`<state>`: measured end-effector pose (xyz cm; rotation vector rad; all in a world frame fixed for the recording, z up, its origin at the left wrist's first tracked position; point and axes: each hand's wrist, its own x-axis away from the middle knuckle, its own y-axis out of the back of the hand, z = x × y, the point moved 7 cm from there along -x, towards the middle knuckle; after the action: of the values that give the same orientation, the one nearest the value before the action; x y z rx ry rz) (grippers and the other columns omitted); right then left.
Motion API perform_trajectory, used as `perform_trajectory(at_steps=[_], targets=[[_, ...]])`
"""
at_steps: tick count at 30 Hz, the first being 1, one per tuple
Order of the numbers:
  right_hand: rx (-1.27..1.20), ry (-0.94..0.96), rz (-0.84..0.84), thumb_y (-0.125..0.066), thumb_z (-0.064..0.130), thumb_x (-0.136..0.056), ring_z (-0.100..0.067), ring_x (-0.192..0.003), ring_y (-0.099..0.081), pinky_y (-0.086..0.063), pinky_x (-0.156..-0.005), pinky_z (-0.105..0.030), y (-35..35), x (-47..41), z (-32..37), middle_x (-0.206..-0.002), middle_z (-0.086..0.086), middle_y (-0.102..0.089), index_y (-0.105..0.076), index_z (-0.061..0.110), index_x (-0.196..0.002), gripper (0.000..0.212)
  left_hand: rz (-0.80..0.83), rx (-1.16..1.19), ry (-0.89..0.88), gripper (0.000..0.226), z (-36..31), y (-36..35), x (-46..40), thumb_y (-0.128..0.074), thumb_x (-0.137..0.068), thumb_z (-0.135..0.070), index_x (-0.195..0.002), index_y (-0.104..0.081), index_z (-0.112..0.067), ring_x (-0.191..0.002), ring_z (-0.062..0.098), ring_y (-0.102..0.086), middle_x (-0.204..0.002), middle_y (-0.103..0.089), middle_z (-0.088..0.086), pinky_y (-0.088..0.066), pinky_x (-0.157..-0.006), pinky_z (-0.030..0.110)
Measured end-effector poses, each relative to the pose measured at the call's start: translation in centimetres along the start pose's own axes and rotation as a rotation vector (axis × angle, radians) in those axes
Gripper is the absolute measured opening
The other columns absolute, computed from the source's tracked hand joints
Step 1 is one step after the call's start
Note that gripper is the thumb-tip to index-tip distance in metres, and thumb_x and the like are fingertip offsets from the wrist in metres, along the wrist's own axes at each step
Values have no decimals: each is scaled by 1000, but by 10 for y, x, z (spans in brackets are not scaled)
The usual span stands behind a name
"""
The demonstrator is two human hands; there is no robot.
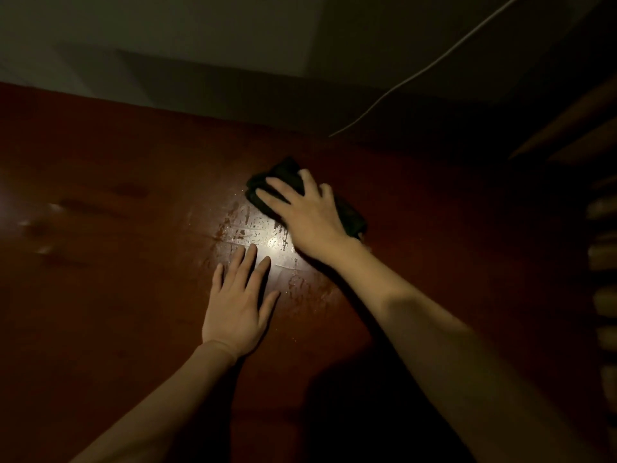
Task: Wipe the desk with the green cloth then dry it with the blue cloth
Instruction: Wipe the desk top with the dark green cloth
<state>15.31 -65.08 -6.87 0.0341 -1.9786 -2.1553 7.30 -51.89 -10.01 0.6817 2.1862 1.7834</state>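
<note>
Item: green cloth (287, 180), dark wad on counter (100, 295), long axis 10-to-4 o'clock. Right hand (307, 215), the grip, presses it flat, fingers straight. Wet streaks lie at 7 o'clock. Left hand (238, 302) rests flat, holding nothing. Blue cloth unseen.

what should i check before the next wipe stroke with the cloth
1. Right hand flat on the cloth: ok.
2. Left hand flat on the desk, bracing beside the wet patch: ok.
3. Cloth is the green one: cannot tell, it looks dark in this light.
4. Wet streaks left on the desk: not ok, drying not yet done.
5. White cable clear of the cloth: ok.
6. Blue cloth within reach: cannot tell, none in view.
</note>
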Motion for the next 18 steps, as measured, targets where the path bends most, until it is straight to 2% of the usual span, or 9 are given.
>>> perform_trajectory(at_steps=[2, 6, 8, 9, 12, 15, 18], targets=[[-29, -137, -24, -47, 10, -88, -40, -139, -9, -23, -104, -56, 1, 10, -47, -156, 8, -10, -13, 39, -147, 74, -2, 6, -3, 57, -1, 1, 0, -26, -95, -49, -139, -37, -15, -141, 23, -14, -150, -27, 9, -1, -111, 39], [-83, -671, -64, -41, 23, -96, -40, -139, -9, -24, -105, -58, 10, 67, -173, -156, 4, -13, -16, 36, -147, 58, -4, 11, -5, 57, -3, 1, -1, -27, -95, -48, -138, -39, -13, -140, 24, -17, -149, -30, 11, 0, -111, 38], [-114, -829, -76, -38, 26, -98, -39, -139, -7, -21, -106, -57, 10, 89, -192, -156, 3, -13, -16, 34, -148, 56, -3, 5, -7, 57, -3, 1, -1, -26, -95, -48, -138, -40, -13, -140, 26, -17, -149, -31, 13, -1, -111, 40], [-109, -846, -88, -39, 25, -98, -40, -139, -7, -21, -105, -56, 11, 92, -185, -156, 3, -13, -16, 34, -148, 56, -6, 5, -6, 58, -2, 1, -1, -25, -95, -48, -138, -40, -12, -140, 26, -17, -149, -31, 13, -2, -111, 41], [-93, -685, -79, -50, 20, -91, -43, -137, -14, -28, -101, -56, 3, 91, -110, -154, 3, -21, -21, 35, -147, 65, -9, 14, -4, 59, -1, 0, 0, -24, -94, -49, -137, -41, -12, -140, 26, -17, -149, -31, 14, -7, -110, 45], [-62, -378, -124, -74, 14, -65, -47, -124, -39, -42, -88, -56, -8, 111, -12, -142, 0, -45, -44, 30, -138, 80, -11, 19, -3, 58, 0, -1, 0, -26, -94, -47, -138, -40, -12, -141, 25, -15, -150, -28, 12, -11, -110, 48], [-47, -208, -61, -74, 12, -65, -42, -125, -38, -43, -86, -53, -22, 136, 18, -142, 0, -44, -43, 30, -138, 82, -9, 28, 0, 59, -1, -2, 0, -24, -95, -48, -140, -37, -13, -142, 24, -12, -151, -25, 11, -10, -111, 49]])
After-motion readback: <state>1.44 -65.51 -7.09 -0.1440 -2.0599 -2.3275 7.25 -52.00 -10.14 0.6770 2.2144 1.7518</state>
